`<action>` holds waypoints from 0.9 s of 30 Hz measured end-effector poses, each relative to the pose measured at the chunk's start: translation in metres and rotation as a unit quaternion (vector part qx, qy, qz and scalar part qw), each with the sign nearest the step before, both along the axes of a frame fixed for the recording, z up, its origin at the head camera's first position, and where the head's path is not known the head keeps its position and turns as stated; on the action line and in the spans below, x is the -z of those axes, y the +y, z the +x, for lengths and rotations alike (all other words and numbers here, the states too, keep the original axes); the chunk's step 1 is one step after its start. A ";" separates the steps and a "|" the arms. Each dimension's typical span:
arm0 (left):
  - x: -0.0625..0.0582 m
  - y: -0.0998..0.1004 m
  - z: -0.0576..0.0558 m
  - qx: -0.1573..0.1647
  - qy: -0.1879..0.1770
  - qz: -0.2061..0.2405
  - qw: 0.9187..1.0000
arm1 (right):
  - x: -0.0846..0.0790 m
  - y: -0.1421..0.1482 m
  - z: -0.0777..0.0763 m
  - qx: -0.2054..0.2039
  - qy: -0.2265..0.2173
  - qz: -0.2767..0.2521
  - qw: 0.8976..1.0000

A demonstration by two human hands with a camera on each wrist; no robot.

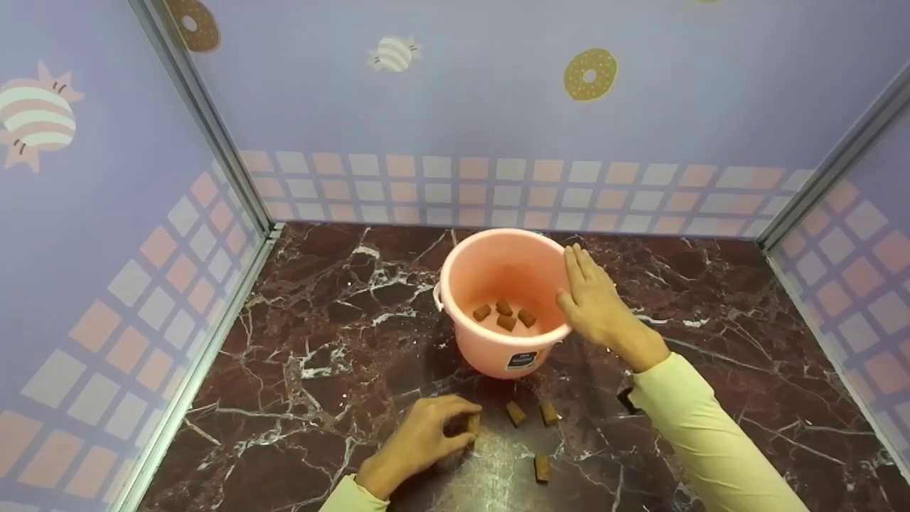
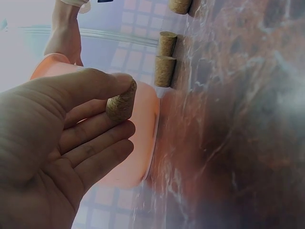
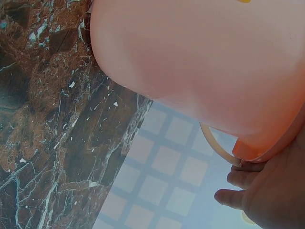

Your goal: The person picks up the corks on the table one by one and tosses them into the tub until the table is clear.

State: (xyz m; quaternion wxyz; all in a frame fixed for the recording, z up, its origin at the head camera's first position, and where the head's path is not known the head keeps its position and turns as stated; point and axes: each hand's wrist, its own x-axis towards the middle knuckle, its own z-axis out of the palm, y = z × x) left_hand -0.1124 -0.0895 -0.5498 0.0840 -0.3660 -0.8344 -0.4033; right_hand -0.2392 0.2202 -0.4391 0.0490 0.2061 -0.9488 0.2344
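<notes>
My left hand is low over the table in front of the bucket, pinching a cork between thumb and forefinger; the other fingers are extended. The pink bucket stands upright, with several corks lying on its bottom. At the bucket's right rim rests my right hand, its fingers straight along the outside and the thumb at the rim. Between the bucket and the table's near side are three loose corks: one cork at left, another cork beside it and a third cork closer to me.
Dark red marbled tabletop lies beneath everything. A patterned back wall rises behind the bucket, with side panels at left and right. In the right wrist view the bucket's handle hangs by my fingers.
</notes>
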 end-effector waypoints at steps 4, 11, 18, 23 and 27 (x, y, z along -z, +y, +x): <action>-0.003 -0.003 -0.002 -0.004 0.005 0.008 1.000 | 0.000 0.000 0.000 -0.001 0.003 0.000 1.000; -0.008 -0.011 -0.006 -0.022 0.023 0.026 0.999 | 0.001 0.000 0.000 0.000 -0.003 0.004 1.000; -0.020 -0.021 -0.012 -0.061 0.018 0.035 0.997 | -0.001 0.000 -0.001 -0.001 -0.014 0.009 1.000; -0.027 -0.026 -0.018 -0.082 0.033 0.048 0.995 | -0.001 0.000 -0.002 0.001 -0.029 0.010 1.000; -0.031 -0.028 -0.021 -0.088 0.049 0.058 0.993 | -0.002 0.000 -0.002 0.004 -0.031 0.008 0.999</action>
